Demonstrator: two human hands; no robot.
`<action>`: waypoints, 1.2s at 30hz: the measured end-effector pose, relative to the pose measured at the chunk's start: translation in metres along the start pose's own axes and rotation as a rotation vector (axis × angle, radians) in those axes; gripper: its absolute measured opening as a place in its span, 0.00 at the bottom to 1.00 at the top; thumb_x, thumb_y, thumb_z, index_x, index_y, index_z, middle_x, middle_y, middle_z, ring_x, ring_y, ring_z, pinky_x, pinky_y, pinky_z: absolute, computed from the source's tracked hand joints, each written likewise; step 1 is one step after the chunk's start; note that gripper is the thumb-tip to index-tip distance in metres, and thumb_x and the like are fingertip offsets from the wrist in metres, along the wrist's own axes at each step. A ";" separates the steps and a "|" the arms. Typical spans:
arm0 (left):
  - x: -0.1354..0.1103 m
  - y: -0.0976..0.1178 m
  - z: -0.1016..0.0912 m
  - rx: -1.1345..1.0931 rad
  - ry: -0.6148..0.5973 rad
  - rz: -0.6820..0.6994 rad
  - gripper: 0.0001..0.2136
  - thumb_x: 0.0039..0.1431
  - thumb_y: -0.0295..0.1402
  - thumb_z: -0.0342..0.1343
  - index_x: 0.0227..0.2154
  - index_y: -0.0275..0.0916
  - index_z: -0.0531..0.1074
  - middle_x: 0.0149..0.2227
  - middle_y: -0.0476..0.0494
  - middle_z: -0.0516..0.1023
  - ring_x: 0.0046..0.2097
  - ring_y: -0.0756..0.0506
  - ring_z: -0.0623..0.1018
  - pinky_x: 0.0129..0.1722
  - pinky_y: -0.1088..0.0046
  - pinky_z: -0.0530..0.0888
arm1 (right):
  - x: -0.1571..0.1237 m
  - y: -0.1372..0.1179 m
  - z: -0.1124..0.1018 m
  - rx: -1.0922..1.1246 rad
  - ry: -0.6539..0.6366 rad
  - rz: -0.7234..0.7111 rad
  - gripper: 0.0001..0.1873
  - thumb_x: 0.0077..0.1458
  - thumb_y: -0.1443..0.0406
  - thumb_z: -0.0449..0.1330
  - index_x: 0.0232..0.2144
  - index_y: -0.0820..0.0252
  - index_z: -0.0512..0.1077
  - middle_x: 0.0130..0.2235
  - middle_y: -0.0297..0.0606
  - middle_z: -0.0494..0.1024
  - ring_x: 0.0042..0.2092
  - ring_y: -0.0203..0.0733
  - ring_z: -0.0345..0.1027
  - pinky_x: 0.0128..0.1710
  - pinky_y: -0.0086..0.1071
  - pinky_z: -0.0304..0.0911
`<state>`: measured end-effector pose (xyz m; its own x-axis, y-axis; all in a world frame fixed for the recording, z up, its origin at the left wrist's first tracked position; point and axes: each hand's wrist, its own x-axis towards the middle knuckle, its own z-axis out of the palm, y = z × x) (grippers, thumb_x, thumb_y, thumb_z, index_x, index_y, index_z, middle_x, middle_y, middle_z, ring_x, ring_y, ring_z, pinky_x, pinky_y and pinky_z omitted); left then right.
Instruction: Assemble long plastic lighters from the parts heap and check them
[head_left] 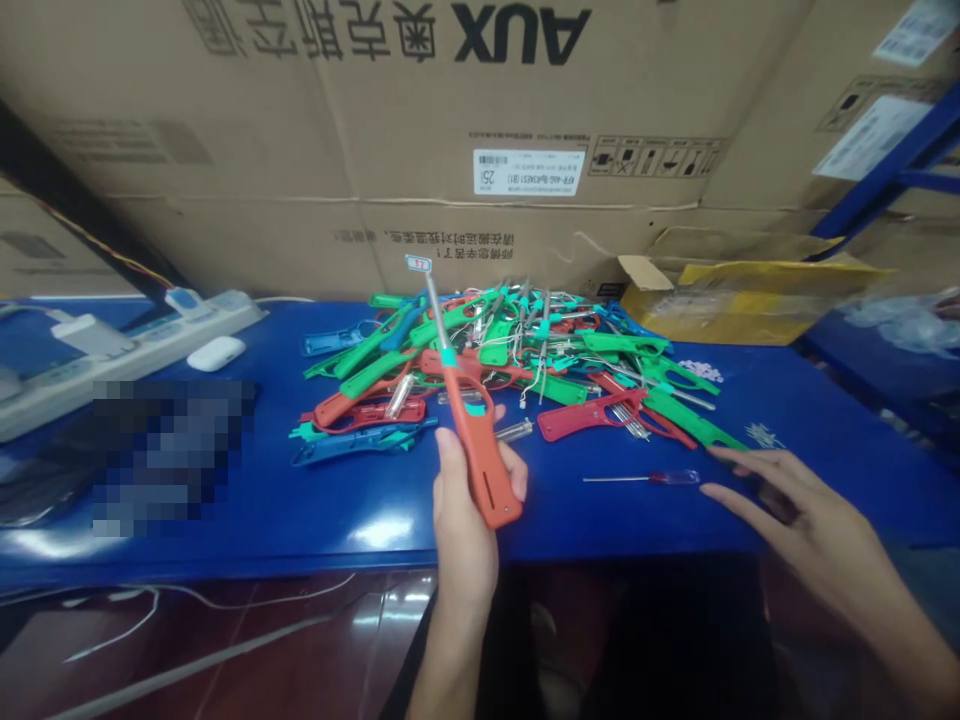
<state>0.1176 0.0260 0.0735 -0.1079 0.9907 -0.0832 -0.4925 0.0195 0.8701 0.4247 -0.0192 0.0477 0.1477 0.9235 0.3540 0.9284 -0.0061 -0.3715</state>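
My left hand (469, 515) is wrapped round the handle of an orange gas lighter (480, 455), held upright with its metal nozzle pointing up and away. A small white tag sits at the nozzle's tip. My right hand (814, 530) hovers at the right with fingers stretched out and nothing in them. Its fingertips are near the handle of a screwdriver (675, 478), which lies on the blue table (600, 520). Beyond both hands spreads a heap of lighter parts (495, 350): green, red and blue shells, metal tubes, clear tanks and thin wires.
Small screws or pins (763, 436) and tiny pale pieces (697, 371) lie at the right. A yellow-taped carton (720, 300) stands behind them. On the left are a power strip (150, 340) and a white earphone case (216, 353). A large cardboard box (337, 130) forms the back wall.
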 end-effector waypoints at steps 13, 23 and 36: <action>0.019 0.006 0.005 -0.288 -0.024 0.045 0.16 0.74 0.43 0.43 0.45 0.39 0.71 0.22 0.54 0.58 0.19 0.54 0.47 0.17 0.77 0.46 | 0.005 -0.088 0.021 1.100 0.171 0.019 0.08 0.59 0.66 0.66 0.40 0.53 0.72 0.44 0.39 0.84 0.30 0.39 0.77 0.20 0.28 0.64; 0.011 0.000 0.004 -0.263 -0.043 0.033 0.21 0.72 0.50 0.47 0.29 0.38 0.65 0.25 0.54 0.57 0.21 0.56 0.47 0.17 0.80 0.45 | 0.014 -0.202 0.062 1.280 0.545 0.023 0.09 0.69 0.64 0.56 0.49 0.56 0.69 0.34 0.31 0.80 0.24 0.35 0.72 0.17 0.30 0.68; 0.012 0.002 0.005 -0.271 -0.027 0.006 0.19 0.74 0.47 0.42 0.34 0.39 0.65 0.25 0.54 0.54 0.22 0.54 0.45 0.17 0.80 0.43 | 0.008 -0.202 0.065 1.268 0.467 0.031 0.05 0.69 0.62 0.56 0.45 0.55 0.65 0.34 0.31 0.79 0.24 0.36 0.71 0.18 0.33 0.67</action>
<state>0.1194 0.0384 0.0764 -0.0901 0.9940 -0.0627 -0.7053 -0.0192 0.7086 0.2166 0.0139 0.0699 0.4993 0.7126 0.4930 0.0081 0.5651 -0.8250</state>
